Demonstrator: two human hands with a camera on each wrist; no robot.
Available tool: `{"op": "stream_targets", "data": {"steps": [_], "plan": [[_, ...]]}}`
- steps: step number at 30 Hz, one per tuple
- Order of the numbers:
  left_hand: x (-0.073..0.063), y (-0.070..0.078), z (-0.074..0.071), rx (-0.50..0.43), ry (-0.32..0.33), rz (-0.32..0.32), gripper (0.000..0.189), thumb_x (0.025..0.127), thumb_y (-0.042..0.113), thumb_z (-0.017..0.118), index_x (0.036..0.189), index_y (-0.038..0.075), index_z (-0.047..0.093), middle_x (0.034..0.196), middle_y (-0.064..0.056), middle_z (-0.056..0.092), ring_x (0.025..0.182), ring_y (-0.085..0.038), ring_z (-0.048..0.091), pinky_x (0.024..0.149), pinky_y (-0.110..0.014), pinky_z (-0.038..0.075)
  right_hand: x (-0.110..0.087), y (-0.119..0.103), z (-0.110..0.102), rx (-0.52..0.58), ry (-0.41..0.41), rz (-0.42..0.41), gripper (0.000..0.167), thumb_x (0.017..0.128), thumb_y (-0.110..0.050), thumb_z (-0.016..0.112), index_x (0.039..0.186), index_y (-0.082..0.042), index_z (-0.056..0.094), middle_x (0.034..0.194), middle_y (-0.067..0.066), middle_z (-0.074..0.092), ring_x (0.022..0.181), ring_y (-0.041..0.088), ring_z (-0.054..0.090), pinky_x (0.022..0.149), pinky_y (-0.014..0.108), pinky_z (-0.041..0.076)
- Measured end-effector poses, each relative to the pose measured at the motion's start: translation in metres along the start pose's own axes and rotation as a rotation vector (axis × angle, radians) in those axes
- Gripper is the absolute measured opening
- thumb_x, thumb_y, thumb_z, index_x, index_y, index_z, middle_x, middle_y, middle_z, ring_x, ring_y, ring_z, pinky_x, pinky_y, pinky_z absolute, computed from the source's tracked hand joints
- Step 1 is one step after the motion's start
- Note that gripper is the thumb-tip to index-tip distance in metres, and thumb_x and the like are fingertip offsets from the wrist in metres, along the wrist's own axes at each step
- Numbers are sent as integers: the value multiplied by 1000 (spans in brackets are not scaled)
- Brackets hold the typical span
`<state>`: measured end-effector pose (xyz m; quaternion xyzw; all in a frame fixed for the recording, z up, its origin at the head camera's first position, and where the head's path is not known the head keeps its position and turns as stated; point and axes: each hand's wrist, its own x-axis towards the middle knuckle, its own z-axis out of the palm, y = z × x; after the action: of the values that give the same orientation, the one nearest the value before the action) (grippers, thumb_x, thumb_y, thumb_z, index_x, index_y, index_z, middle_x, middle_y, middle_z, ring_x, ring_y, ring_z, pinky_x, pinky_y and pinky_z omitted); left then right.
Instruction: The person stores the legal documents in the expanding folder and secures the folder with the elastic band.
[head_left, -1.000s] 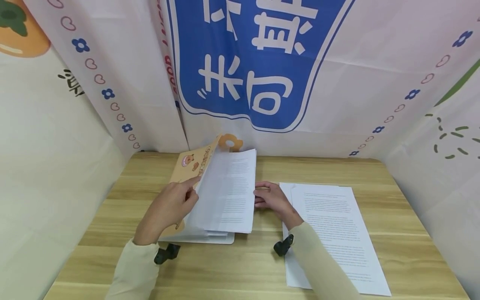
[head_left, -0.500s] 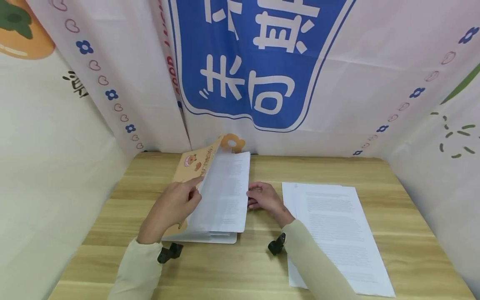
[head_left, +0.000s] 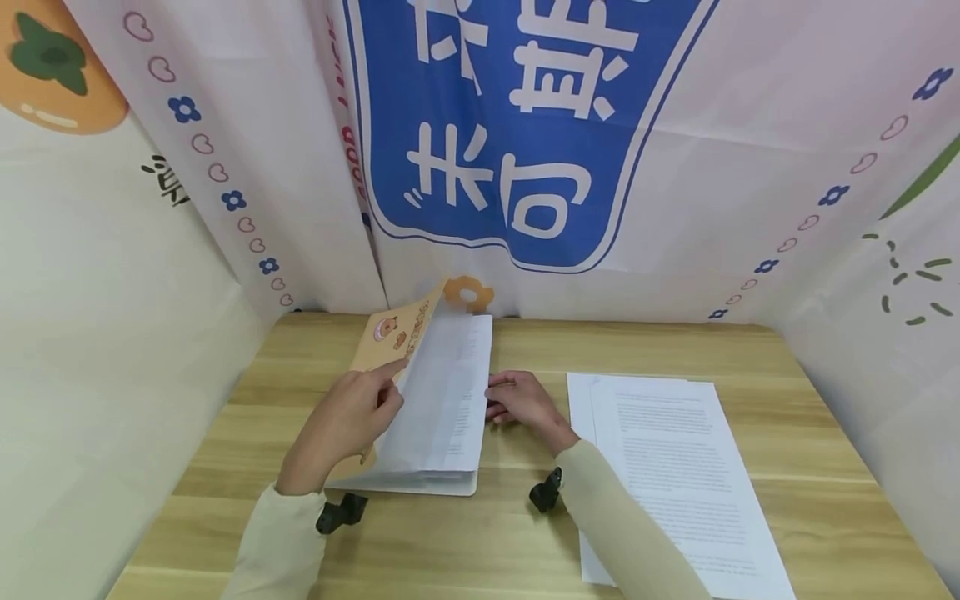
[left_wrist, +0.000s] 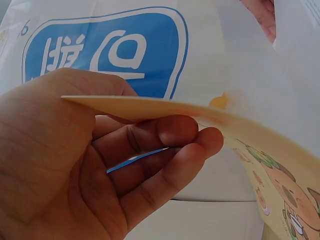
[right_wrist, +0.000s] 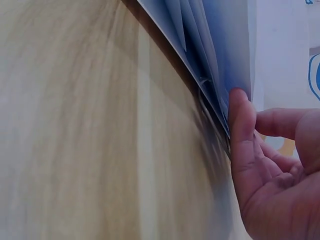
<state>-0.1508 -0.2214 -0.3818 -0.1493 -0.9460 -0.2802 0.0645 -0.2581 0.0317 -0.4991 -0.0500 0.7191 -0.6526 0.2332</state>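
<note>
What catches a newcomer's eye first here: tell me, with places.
The big blue panel with white characters stands out first, top middle of the head view. Next comes the orange folder cover, left of centre, held up at a slant by the left hand, while the right hand pinches the edge of the white sheets inside. Then printed pages lie toward the table's right.

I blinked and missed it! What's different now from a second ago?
The right hand has slid the printed sheets left, deeper into the folder, so less sticks out past its edge. Nothing was grabbed or let go. The left hand still holds the cover raised; the paper pile on the right hasn't moved.
</note>
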Motion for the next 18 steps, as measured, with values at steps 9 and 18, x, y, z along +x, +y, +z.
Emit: {"op": "stream_targets", "data": {"steps": [9, 18], "plan": [[2, 0, 2, 1, 1, -1, 45, 96, 1, 53, 139, -7, 59, 56, 8, 40, 46, -7, 37, 45, -24, 32, 6, 1, 5, -65, -39, -41, 28, 100, -9, 62, 125, 5, 62, 87, 11, 73, 69, 16, 69, 55, 25, 52], [2, 1, 6, 2, 6, -10, 44, 95, 1, 54, 138, -6, 61, 55, 9, 39, 45, -6, 37, 44, -24, 33, 10, 1, 11, -104, -30, -35, 24, 100, -7, 60, 122, 2, 64, 82, 10, 69, 62, 13, 59, 51, 23, 45]]}}
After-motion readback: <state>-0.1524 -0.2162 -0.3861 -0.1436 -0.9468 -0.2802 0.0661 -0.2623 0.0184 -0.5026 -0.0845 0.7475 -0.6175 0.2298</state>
